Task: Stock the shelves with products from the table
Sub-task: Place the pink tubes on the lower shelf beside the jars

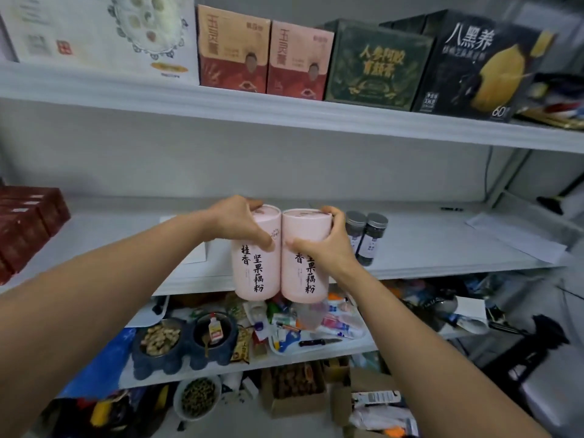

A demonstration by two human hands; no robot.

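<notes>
Pink canisters: left hand [235, 221] grips one [256, 273], right hand [325, 245] grips other [305, 279]

L hand [235, 224] & R hand [325, 248] gripping (arms outstretched fwd).

The left pale pink cardboard cylinder [246, 279] and the right pale pink cardboard cylinder [294, 281] bear black brush-script characters. The small dark round jars [371, 240] have grey lids. Dark red rectangular cartons [25, 222] sit at the white shelf board's [426, 245] left end. Above, one square dark green box [376, 64] shows gold lettering.
</notes>
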